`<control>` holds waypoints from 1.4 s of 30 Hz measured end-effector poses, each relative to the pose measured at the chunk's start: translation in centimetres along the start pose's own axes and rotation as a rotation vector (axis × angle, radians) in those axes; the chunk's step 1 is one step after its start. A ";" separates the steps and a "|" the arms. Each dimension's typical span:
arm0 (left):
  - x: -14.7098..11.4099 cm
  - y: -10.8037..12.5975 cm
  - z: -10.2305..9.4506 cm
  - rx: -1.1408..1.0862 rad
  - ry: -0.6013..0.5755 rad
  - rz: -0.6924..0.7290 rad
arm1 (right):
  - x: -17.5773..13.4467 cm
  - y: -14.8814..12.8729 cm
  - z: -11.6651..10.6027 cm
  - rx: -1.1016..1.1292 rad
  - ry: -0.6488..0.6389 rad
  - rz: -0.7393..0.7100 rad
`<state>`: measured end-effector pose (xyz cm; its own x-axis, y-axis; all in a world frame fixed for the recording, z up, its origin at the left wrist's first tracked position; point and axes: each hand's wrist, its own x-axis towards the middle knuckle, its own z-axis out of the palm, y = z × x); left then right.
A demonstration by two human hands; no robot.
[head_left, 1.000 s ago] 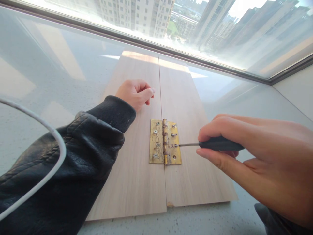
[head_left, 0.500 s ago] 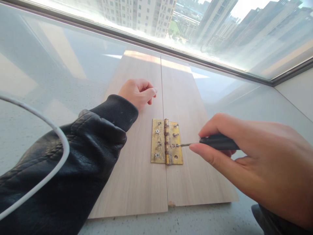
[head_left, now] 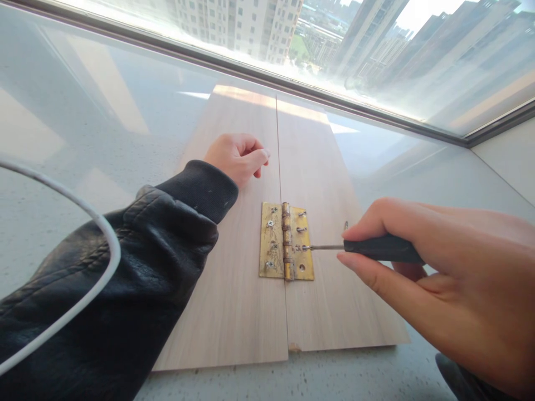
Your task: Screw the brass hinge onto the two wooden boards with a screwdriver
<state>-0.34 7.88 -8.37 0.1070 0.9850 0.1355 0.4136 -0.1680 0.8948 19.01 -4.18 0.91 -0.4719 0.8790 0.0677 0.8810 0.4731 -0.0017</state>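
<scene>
My right hand (head_left: pixel 434 278) grips the black handle of a screwdriver (head_left: pixel 382 248) between thumb and curled fingers. The slim shaft points left, its tip at a screw (head_left: pixel 305 248) in the right leaf of a worn brass hinge (head_left: pixel 288 272). More screws sit in both leaves; the bottom hole of the right leaf shows no screw. Past my right index fingertip, a small loose screw (head_left: pixel 346 225) shows on the wood. My left hand (head_left: pixel 238 159) rests closed above the hinge, thumb pressed to the fingers; whether it holds something small is hidden.
Two pale wooden boards, a left one (head_left: pixel 225 312) and a right one (head_left: pixel 338 312), lie side by side under the hinge on a speckled sill (head_left: pixel 326 379). A window frame (head_left: pixel 334 100) runs behind them. A white cable (head_left: pixel 111 245) loops across the left side.
My right hand has shifted slightly right along the screwdriver, so more shaft shows. The loose screw behind my fingertip has come into view. My left hand stays put.
</scene>
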 end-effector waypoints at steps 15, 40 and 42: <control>0.0 0.0 0.0 0.005 -0.001 -0.008 | 0.5 1.2 0.0 0.195 -0.028 -0.121; 0.2 -0.3 0.2 -0.020 -0.002 -0.024 | 0.0 0.3 0.0 0.188 -0.116 -0.043; 0.3 -0.5 0.2 -0.031 -0.008 -0.020 | 0.1 0.3 0.0 0.218 -0.143 -0.014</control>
<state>-0.30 8.20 -8.86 0.1067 0.9877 0.1141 0.3880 -0.1470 0.9099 19.22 -3.91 0.87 -0.4979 0.8642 -0.0727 0.8535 0.4735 -0.2175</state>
